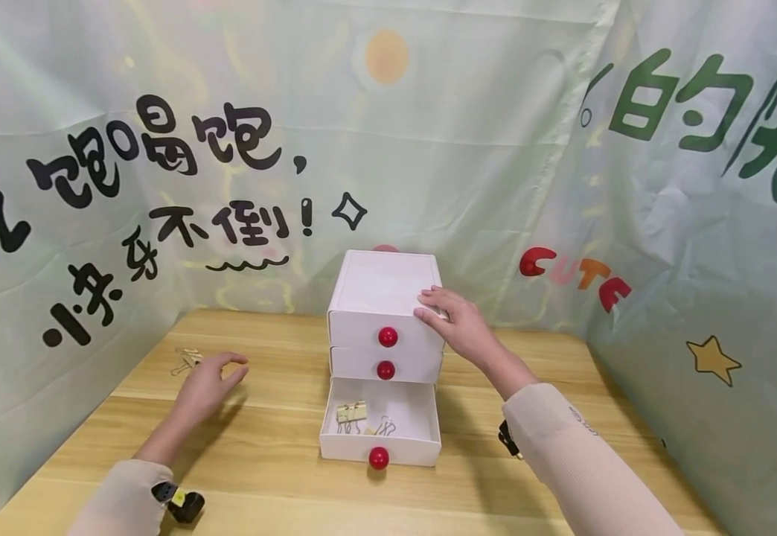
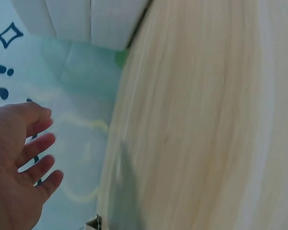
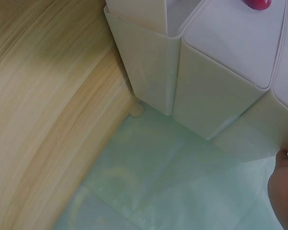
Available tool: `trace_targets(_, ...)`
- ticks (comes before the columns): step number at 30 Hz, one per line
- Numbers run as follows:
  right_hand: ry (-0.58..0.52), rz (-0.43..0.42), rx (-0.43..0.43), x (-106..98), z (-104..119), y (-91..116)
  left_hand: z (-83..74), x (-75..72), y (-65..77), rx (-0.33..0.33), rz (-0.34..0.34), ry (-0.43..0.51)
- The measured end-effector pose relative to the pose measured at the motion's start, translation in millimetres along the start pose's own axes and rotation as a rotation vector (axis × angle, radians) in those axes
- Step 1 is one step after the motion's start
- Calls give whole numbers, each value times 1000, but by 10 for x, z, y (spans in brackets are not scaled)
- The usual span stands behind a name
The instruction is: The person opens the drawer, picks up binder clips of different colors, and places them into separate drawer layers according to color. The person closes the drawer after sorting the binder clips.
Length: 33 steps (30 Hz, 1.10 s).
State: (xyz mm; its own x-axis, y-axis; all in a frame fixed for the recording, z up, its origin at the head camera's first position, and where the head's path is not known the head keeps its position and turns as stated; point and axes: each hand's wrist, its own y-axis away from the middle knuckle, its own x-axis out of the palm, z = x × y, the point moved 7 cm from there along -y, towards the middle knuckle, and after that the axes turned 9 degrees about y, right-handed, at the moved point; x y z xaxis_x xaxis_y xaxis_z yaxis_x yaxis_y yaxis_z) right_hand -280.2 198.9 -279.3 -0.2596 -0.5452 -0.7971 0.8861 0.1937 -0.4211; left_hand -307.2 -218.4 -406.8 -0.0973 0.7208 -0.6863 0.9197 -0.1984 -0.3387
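Note:
A white three-drawer box [image 1: 388, 283] with red round knobs stands on the table. Its bottom drawer [image 1: 402, 447] is pulled out and holds several binder clips [image 1: 351, 412]; the upper two drawers are closed. My right hand [image 1: 458, 321] rests on the top right edge of the box, fingers lying on the lid. Over the left of the table, my left hand [image 1: 206, 387] is held with fingers loosely bent and nothing in them. Just beyond it, more binder clips [image 1: 189, 358] lie on the wood, partly hidden by the hand.
The wooden table [image 1: 261, 461] runs back to a printed pale green cloth [image 1: 429, 134], which hangs behind and along both sides. A black wrist camera [image 1: 184, 502] sits at the left sleeve, another black device [image 1: 509, 438] under the right sleeve.

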Motion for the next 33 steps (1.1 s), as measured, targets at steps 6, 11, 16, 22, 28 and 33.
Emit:
trace_targets(6, -10, -2, 4, -7, 4, -7, 133, -175, -32, -5, -65, -50)
trace_targets(11, -13, 3, 7, 2, -1, -7, 252, -283, -42, 6, -120, -69)
trace_targets(16, -14, 10, 10, 15, -9, -8, 393, -356, -63, -14, -132, -87)
trace_targets(22, -1, 12, 20, -3, -8, -11, 603, -468, -140, -103, -107, -75)
trace_targets(28, 3, 31, 32, 6, -7, -9, 910, -586, -169, -223, -109, 18)
trace_targets(33, 17, 34, 32, 25, -23, -6, 1136, -608, -103, -350, -103, 157)
